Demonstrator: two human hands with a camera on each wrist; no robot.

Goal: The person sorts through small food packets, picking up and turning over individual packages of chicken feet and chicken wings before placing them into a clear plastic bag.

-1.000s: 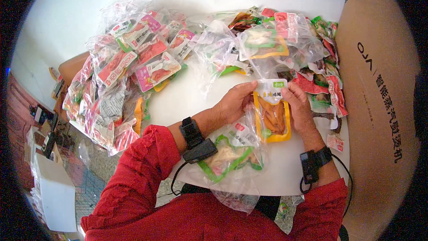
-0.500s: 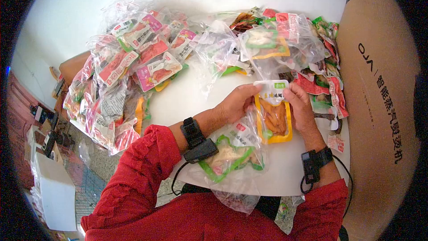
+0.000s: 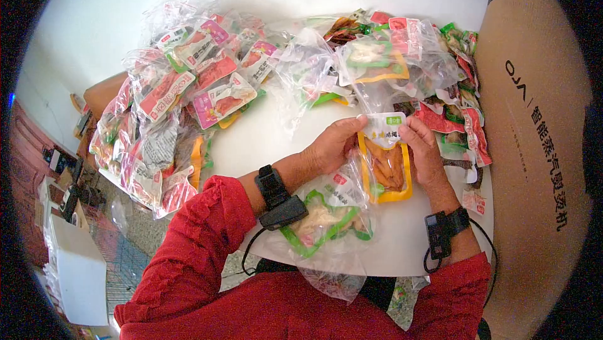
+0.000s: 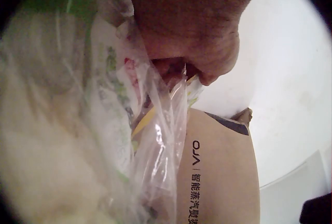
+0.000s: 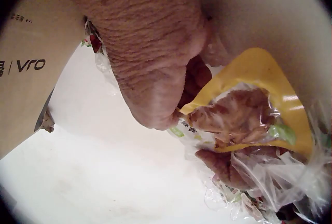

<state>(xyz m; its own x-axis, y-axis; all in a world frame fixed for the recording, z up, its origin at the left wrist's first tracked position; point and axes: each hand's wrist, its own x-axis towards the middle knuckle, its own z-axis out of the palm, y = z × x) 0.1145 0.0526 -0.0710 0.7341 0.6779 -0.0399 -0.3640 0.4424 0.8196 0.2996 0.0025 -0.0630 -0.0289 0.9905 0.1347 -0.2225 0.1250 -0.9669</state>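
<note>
Your left hand (image 3: 330, 145) and right hand (image 3: 422, 151) both pinch the yellow packet (image 3: 386, 167) at its top corners — hold it level, grips even.

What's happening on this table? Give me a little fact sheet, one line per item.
left hand: pinches the top left corner of the yellow packet
right hand: pinches its top right corner
yellow packet: lies on the white table, brownish food showing through its window
green packet: in a clear bag, beside the left wrist
pile of bagged snacks: heaped on the far left
cardboard box: at the right, printed lettering on it
</note>
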